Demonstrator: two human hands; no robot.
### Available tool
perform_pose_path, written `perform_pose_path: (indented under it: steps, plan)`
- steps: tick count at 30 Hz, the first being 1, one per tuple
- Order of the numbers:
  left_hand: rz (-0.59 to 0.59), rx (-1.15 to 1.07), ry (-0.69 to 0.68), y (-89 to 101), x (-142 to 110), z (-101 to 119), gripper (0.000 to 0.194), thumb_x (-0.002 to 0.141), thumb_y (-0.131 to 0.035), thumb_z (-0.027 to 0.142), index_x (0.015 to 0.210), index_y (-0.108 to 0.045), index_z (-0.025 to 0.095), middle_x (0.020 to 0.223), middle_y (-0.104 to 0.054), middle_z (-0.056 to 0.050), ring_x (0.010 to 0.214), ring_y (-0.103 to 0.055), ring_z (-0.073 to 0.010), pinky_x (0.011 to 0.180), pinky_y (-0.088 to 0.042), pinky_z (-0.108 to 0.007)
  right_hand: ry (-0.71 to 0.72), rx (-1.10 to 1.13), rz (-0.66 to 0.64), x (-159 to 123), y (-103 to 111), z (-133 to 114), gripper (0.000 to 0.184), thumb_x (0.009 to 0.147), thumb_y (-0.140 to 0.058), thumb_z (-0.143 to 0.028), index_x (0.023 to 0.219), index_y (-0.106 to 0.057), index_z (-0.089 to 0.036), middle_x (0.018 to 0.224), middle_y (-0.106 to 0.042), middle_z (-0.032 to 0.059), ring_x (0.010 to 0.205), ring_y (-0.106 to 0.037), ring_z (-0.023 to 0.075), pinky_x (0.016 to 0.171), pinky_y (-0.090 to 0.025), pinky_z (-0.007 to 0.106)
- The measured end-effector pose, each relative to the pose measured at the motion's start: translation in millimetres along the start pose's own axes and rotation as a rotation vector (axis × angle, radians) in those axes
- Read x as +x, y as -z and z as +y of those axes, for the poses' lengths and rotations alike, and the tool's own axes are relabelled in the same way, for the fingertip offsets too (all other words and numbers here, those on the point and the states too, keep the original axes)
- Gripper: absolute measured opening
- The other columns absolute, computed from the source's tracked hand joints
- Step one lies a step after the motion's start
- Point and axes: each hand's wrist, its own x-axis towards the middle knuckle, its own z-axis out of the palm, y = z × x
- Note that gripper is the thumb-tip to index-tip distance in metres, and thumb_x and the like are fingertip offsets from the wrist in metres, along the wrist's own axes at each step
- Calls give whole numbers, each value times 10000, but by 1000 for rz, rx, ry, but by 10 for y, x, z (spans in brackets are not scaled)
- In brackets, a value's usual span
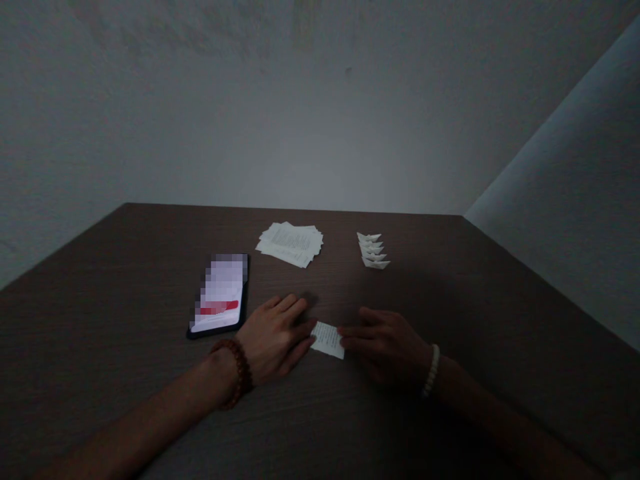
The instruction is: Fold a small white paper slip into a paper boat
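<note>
A small printed piece of paper (328, 341) lies on the table between my two hands. My left hand (275, 335) has its thumb and forefinger closed at the paper's left edge, its other fingers curled on the table. At the right edge, the fingers of my right hand (387, 339) are pressed together on the paper. Both hands keep it low against the tabletop. Whether the paper is folded on its underside I cannot tell. Beyond my right hand stand several small folded paper boats (374, 251) in a tight row.
A phone (219, 293) with its screen lit lies left of my left hand. Towards the back is a loose stack of printed paper sheets (290, 244). The dark wooden table (165, 247) meets a pale wall (320, 133) behind, and a slanted surface (560, 173) rises at the right.
</note>
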Motion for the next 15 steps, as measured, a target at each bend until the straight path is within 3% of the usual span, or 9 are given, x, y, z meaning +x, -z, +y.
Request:
perform_pose_path:
  steps: [6,15]
  plan:
    - [24,-19,8,-21,-8,-7,251,894,-458,280,1020,-643,167,949,-537,-104,884,-495,-250,728,-445,-394,-30,11,29,-122,-36,-12,238,806,-532,-154,1009,-638,-216,1118,-669,46,845,-497,215,649,-421,323]
    - [43,-33,-39,-50,-22,-10,228,898,-449,229,979,-653,169,903,-551,-94,851,-504,-247,709,-458,-409,-99,-56,11,8,-15,-40,237,891,-476,-174,1096,-593,-184,1128,-644,43,903,-467,230,688,-400,347]
